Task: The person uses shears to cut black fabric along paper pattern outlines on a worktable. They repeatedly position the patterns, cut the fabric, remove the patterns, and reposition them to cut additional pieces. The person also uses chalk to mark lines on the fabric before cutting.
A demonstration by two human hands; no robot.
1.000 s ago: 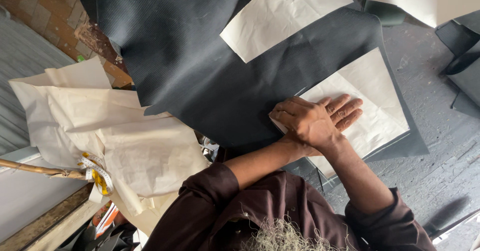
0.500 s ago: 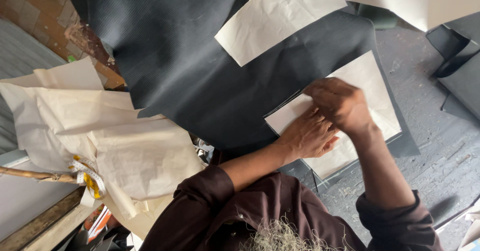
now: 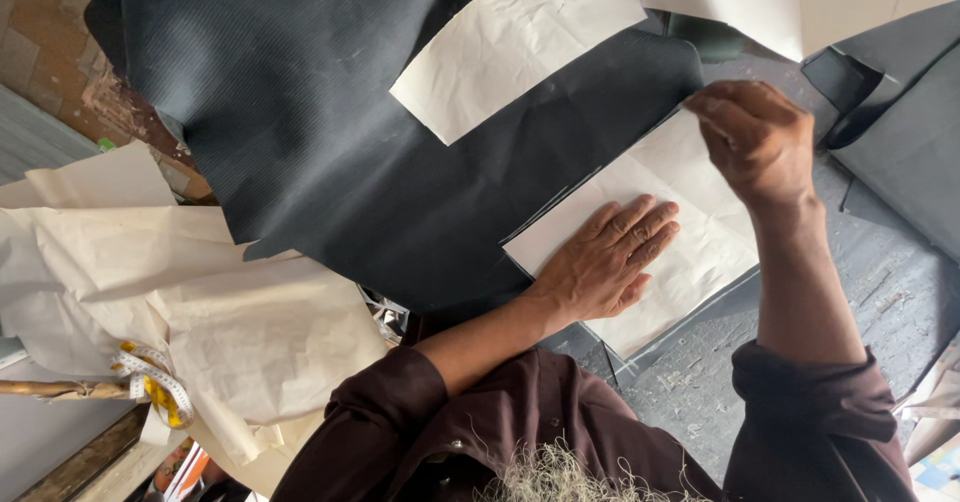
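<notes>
While left fingers point(image 3: 640, 224) lie flat on paper point(image 3: 700, 257) | right fingers point(image 3: 718, 108) bunched, grip unclear

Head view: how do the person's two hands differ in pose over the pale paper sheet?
The left hand lies flat, fingers straight, palm down on the paper sheet; the right hand has its fingers curled together. The left hand rests mid-sheet; the right hand is at the sheet's far corner, and a grip cannot be confirmed. Both are at the same sheet, which lies on dark fabric.
</notes>
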